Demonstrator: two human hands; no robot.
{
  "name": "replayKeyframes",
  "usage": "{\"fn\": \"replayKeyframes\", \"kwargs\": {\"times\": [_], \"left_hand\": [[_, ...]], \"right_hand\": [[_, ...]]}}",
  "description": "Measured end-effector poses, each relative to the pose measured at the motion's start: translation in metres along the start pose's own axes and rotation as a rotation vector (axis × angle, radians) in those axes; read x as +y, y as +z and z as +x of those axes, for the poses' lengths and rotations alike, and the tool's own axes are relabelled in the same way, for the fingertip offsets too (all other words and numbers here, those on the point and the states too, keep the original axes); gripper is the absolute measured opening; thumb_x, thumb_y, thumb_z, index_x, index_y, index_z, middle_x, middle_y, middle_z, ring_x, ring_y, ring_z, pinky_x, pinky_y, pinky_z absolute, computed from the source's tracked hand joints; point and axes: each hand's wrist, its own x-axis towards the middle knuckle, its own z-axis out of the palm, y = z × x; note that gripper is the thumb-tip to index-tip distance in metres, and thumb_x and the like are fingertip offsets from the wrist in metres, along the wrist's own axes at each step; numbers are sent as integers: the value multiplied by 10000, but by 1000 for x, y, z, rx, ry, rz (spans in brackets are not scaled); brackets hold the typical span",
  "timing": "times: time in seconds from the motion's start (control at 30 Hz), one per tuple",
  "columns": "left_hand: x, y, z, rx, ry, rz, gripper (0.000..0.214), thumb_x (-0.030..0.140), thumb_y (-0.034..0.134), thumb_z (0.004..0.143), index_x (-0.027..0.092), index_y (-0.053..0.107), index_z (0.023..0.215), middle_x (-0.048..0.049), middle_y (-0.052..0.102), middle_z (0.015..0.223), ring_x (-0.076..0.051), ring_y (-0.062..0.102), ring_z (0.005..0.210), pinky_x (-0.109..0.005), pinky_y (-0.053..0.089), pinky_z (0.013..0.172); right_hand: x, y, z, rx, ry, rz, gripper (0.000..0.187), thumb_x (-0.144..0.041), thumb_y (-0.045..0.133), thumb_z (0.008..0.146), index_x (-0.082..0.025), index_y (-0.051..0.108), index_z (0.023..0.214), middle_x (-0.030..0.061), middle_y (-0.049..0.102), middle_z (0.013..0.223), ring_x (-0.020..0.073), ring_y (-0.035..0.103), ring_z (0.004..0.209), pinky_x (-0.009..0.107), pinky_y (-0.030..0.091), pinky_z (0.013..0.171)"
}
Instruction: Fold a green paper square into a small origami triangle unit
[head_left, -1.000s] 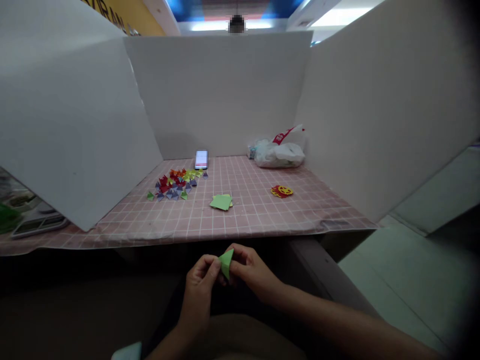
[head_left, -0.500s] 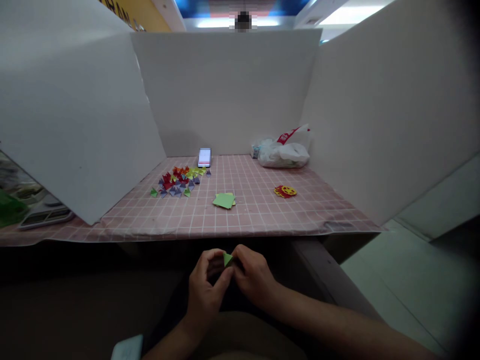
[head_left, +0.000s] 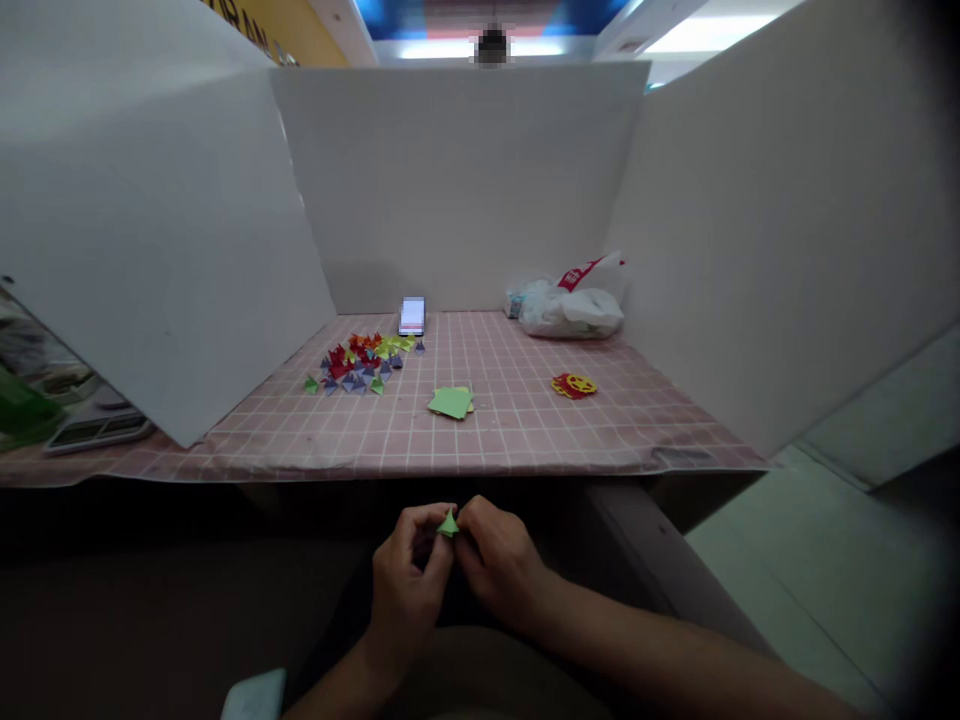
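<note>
A small folded piece of green paper (head_left: 448, 525) is held over my lap, just in front of the table edge. My left hand (head_left: 411, 572) pinches it between thumb and fingers. My right hand (head_left: 501, 556) is closed at its right side, fingertips touching the paper. On the table beyond lies a stack of square paper sheets (head_left: 451, 402), light green on top with yellow beneath. To its left is a cluster of small folded paper pieces (head_left: 358, 368) in red, orange, yellow, purple and green.
Tall white panels (head_left: 465, 180) enclose the table on three sides. A phone (head_left: 412, 316) leans at the back, and a white plastic bag (head_left: 574, 308) lies back right. Red and yellow cut-outs (head_left: 574, 385) lie on the checked pink tablecloth (head_left: 510, 440). A scale-like device (head_left: 97, 428) sits far left.
The green folded paper has turned in my fingers, from a flat triangle to a pointed shape with a flared base. Both hands have shifted slightly left.
</note>
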Motion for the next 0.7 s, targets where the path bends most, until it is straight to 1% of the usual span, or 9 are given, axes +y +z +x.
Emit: {"fn": "replayKeyframes", "kwargs": {"times": [0.07, 0.13, 0.2, 0.3, 0.43, 0.53, 0.6, 0.67, 0.7], "left_hand": [[-3, -2, 1, 41, 109, 106, 103, 160, 568, 891, 209, 599, 976, -53, 734, 995, -176, 720, 904, -271, 584, 789], [-7, -3, 1, 71, 229, 206, 108, 140, 578, 884, 213, 582, 964, -56, 728, 1014, -176, 713, 927, -276, 573, 812], [-10, -3, 2, 88, 317, 271, 115, 125, 576, 884, 210, 562, 959, -66, 717, 1042, -176, 705, 951, -278, 564, 826], [-9, -3, 3, 105, 383, 317, 116, 108, 555, 889, 204, 548, 954, -78, 697, 1054, -179, 692, 971, -288, 561, 829], [-1, -3, 4, 132, 457, 359, 115, 103, 554, 886, 204, 561, 939, -74, 674, 1020, -181, 684, 949, -283, 566, 797], [2, -3, 3, 137, 485, 369, 138, 93, 585, 867, 216, 571, 928, -63, 672, 993, -177, 687, 912, -267, 564, 774], [2, -3, 2, 137, 473, 344, 158, 90, 608, 852, 226, 576, 926, -56, 672, 981, -178, 685, 898, -267, 558, 774], [2, -4, 1, 120, 423, 270, 160, 93, 609, 849, 230, 585, 927, -51, 669, 970, -183, 676, 900, -282, 547, 793], [3, -4, 0, 95, 370, 211, 150, 100, 604, 851, 229, 588, 926, -50, 665, 972, -187, 669, 906, -291, 541, 803]], "right_hand": [[-2, 1, 1, 14, 30, 5, 162, -60, 428, 833, -209, 440, 771, 0, 510, 666, 141, 483, 573, 256, 349, 547], [-5, 1, 2, 33, 96, 25, 157, -56, 438, 801, -211, 434, 777, -10, 502, 667, 133, 477, 561, 250, 348, 544], [-6, 1, 3, 55, 166, 56, 156, -58, 451, 775, -212, 431, 794, -22, 495, 665, 126, 473, 549, 241, 351, 539], [-6, 2, 3, 69, 212, 94, 177, -61, 465, 759, -208, 450, 856, -20, 520, 692, 126, 498, 568, 232, 377, 552], [-2, 3, 1, 74, 175, 114, 216, -50, 447, 737, -205, 469, 887, -2, 559, 722, 139, 536, 604, 238, 405, 582], [-2, 4, 0, 93, 145, 105, 187, -56, 442, 747, -215, 459, 845, -7, 551, 686, 141, 531, 582, 242, 399, 570], [-3, 3, 0, 109, 134, 95, 161, -69, 449, 776, -221, 450, 826, -10, 545, 672, 141, 526, 574, 243, 395, 567], [-2, 2, 0, 114, 111, 92, 148, -77, 450, 805, -224, 448, 819, -12, 542, 664, 139, 522, 568, 242, 394, 563], [-1, 1, 0, 113, 97, 88, 148, -76, 446, 817, -224, 451, 815, -12, 541, 660, 138, 518, 565, 242, 393, 561]]}}
